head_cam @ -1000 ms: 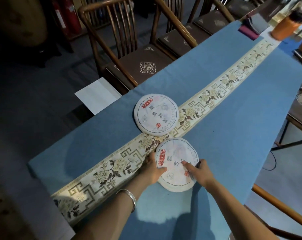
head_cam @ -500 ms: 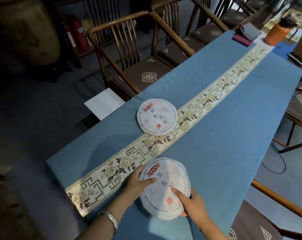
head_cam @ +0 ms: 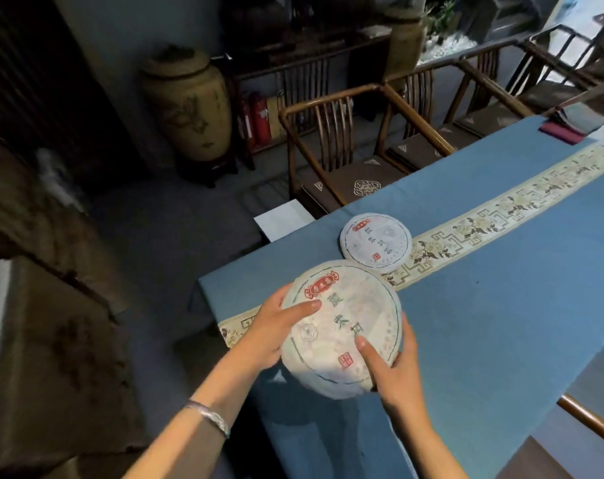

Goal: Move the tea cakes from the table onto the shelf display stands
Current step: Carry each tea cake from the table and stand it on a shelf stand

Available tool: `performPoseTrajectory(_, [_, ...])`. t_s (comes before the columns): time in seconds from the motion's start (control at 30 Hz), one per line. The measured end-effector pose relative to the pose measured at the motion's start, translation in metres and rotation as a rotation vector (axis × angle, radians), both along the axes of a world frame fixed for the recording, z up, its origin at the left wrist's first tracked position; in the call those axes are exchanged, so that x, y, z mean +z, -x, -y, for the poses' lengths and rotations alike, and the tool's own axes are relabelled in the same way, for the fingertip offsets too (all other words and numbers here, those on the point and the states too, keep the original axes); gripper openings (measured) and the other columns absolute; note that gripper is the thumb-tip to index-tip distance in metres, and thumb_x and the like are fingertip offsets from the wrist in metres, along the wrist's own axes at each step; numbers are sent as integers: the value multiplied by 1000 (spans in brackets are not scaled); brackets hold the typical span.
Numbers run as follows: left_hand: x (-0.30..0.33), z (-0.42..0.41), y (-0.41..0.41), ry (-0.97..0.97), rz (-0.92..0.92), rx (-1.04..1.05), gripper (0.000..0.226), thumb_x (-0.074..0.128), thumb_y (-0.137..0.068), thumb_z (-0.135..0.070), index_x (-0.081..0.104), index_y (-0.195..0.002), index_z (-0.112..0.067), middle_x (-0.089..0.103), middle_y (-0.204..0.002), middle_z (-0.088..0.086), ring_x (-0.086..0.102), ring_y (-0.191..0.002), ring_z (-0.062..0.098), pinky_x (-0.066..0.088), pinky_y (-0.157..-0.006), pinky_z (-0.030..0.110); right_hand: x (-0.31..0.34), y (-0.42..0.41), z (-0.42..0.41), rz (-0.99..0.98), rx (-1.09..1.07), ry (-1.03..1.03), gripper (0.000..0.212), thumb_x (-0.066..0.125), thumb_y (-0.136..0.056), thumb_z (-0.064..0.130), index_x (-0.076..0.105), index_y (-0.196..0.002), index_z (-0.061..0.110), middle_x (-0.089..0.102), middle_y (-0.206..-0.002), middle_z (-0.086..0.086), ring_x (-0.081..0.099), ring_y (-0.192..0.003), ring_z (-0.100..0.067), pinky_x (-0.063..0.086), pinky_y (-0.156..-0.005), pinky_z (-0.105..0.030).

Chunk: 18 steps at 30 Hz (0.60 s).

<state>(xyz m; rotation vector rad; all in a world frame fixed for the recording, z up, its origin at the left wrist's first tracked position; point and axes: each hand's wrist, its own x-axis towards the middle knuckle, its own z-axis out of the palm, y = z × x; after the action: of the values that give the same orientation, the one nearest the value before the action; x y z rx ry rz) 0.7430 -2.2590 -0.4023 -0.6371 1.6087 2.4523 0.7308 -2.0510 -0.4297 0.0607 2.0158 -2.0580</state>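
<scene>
both hands hold one paper-wrapped tea cake in the lower middle of the frame, lifted clear of the table and tilted so its printed face looks up at the camera. the left hand clasps the cake's left edge, thumb laid flat across the face near the red label, the other fingers hidden behind the disc. the right hand clasps the lower right edge, thumb pressed on the face beside the small red seal, fingers curling round the rim behind. a silver bracelet sits on the left wrist, lower left of centre

a second tea cake lies flat on the table just above the held one, in the middle of the frame, part on the blue cloth and part on the cream patterned runner that crosses the table diagonally toward the upper right. in the picture the held cake overlaps the lying one's lower edge; whether they touch i cannot tell

wooden chairs with dark cushions line the table's far side. a large pale ceramic jar stands upper left of centre, red fire extinguishers just to its right. a white sheet lies on the floor by the table's corner. folded dark cloths rest on the table at the far right
</scene>
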Motion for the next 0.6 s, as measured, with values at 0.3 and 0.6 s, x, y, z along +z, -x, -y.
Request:
performPoseTrajectory(0.3, [107,67,-119,113,-189,113,47,69,-86,-10,60,-130,-23,66,-128,15,63,-119,32,52,-99,46,84,-49,69,-188,334,215,57,86,-59,43,68,-112,38,74,-113,10,70,-104,-9,57,-76,-18])
performPoseTrajectory(0.6, [181,109,-307,463,-367,916,91,76,-73,-43,19,-142,-63,70,-121,-11,63,-116,9,53,-83,33,175,-149,203,-395,533,420,58,85,-66,36,64,-119,24,74,-107,18,68,-104,0,55,-78,-12])
